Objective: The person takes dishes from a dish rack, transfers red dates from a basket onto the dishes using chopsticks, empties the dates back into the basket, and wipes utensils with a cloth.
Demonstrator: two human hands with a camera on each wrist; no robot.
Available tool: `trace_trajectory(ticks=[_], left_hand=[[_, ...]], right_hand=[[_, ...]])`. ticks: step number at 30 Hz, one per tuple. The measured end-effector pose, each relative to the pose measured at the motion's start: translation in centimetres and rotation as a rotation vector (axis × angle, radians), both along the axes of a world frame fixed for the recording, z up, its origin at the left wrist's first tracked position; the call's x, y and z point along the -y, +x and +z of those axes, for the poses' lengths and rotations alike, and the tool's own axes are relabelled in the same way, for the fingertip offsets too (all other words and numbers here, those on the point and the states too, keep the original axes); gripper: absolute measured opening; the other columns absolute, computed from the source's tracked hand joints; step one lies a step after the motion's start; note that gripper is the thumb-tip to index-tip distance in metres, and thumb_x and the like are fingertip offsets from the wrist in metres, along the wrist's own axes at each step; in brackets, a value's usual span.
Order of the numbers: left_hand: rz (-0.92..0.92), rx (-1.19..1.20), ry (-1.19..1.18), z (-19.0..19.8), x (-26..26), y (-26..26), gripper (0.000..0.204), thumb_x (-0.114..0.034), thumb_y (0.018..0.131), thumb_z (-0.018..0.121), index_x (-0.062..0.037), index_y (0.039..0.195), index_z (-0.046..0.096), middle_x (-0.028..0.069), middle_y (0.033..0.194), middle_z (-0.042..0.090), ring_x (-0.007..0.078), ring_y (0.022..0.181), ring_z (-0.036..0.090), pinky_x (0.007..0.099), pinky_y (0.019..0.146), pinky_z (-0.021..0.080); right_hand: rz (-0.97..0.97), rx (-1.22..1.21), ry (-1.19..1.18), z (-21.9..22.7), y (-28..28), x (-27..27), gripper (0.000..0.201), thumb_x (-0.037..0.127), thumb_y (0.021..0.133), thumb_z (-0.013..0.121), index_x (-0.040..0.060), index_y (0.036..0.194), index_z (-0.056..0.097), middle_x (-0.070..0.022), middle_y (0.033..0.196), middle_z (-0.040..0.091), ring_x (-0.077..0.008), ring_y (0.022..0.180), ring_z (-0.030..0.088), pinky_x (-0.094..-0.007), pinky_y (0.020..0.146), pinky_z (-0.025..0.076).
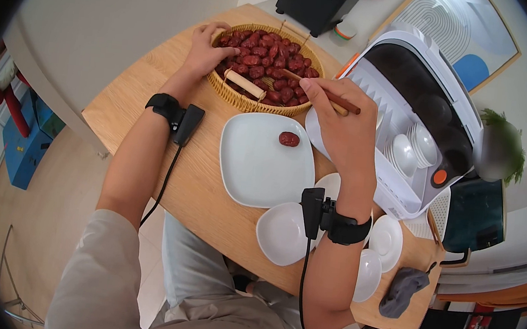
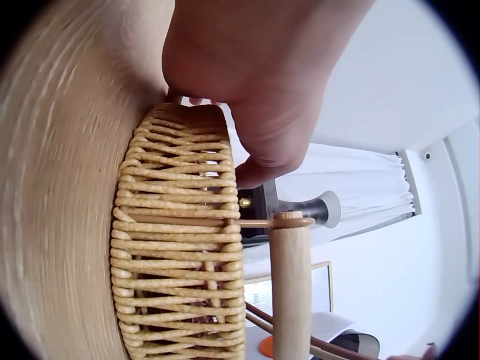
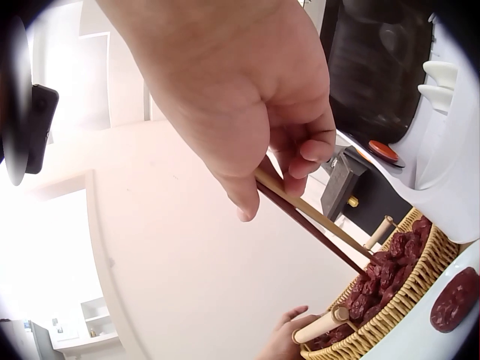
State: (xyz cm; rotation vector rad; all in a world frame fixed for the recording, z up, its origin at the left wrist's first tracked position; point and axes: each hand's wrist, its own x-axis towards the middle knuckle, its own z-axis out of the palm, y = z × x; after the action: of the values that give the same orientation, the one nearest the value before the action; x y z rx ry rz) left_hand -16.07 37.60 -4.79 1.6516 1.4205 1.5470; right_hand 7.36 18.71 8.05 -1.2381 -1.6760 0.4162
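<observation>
A round wicker basket (image 1: 244, 103) full of dried red dates (image 1: 259, 51) stands at the far side of the table. My left hand (image 1: 204, 54) grips its left rim, thumb over the edge and fingers down the outside; in the left wrist view the woven wall (image 2: 180, 247) shows close below that hand. Between thumb and fingers my right hand (image 1: 350, 125) holds a pair of chopsticks (image 3: 322, 220), one dark and one lighter. Their tips reach in among the dates in the basket. One single date (image 1: 289, 139) lies on a square white plate (image 1: 253, 170) in front of the basket.
White bowls (image 1: 285, 234) and small dishes (image 1: 386, 242) stand under and around my right forearm. To the right is an open white dish cabinet (image 1: 396, 188) with bowls racked inside. A grey cloth (image 1: 404, 292) lies near the table's right corner. Two wooden handles (image 1: 245, 83) rise from the basket.
</observation>
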Motion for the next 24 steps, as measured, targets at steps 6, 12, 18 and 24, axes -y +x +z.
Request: trace_trajectory(ticks=[6, 12, 18, 24], left_hand=[[-0.164, -0.106, -0.07, 0.3, 0.4, -0.2, 0.019, -0.024, 0.082, 0.07, -0.0102, 0.094, 0.076, 0.017, 0.141, 0.04, 0.0343, 0.14, 0.026, 0.0422, 0.113, 0.03], [-0.245, -0.189, -0.123, -0.5, -0.5, -0.6, 0.022, -0.028, 0.086, 0.064, -0.0148, 0.097, 0.078, 0.012, 0.156, 0.024, 0.0342, 0.143, 0.016, 0.0422, 0.117, 0.022], [-0.204, -0.398, 0.001, 1.9, 2.3, 0.2, 0.026, -0.029, 0.087, 0.062, -0.0144, 0.103, 0.077, 0.0074, 0.159, 0.02, 0.0343, 0.143, 0.011, 0.0442, 0.119, 0.012], [-0.297, -0.415, -0.017, 2.2, 2.1, -0.2, 0.028, -0.031, 0.086, 0.063, -0.0138, 0.103, 0.077, 0.0072, 0.159, 0.02, 0.0336, 0.143, 0.012, 0.0449, 0.119, 0.013]], right_hand=[[-0.007, 0.015, 0.014, -0.5, -0.2, -0.6, 0.015, 0.014, 0.086, 0.073, 0.0013, 0.095, 0.074, -0.0068, 0.085, 0.068, -0.0113, 0.08, 0.063, -0.0234, 0.073, 0.048], [0.022, -0.161, -0.007, -1.2, -0.8, -0.7, 0.02, 0.014, 0.085, 0.073, -0.0033, 0.094, 0.072, -0.0129, 0.078, 0.069, -0.0164, 0.069, 0.062, -0.0278, 0.066, 0.049], [0.017, -0.161, 0.03, -1.6, -1.0, -1.3, 0.019, 0.015, 0.085, 0.073, -0.0017, 0.095, 0.073, -0.0123, 0.077, 0.069, -0.0161, 0.068, 0.061, -0.0279, 0.066, 0.047], [-0.019, -0.117, 0.049, -2.2, -1.3, -1.7, 0.019, 0.016, 0.086, 0.073, -0.0003, 0.095, 0.073, -0.012, 0.074, 0.067, -0.0162, 0.066, 0.057, -0.0289, 0.063, 0.045]])
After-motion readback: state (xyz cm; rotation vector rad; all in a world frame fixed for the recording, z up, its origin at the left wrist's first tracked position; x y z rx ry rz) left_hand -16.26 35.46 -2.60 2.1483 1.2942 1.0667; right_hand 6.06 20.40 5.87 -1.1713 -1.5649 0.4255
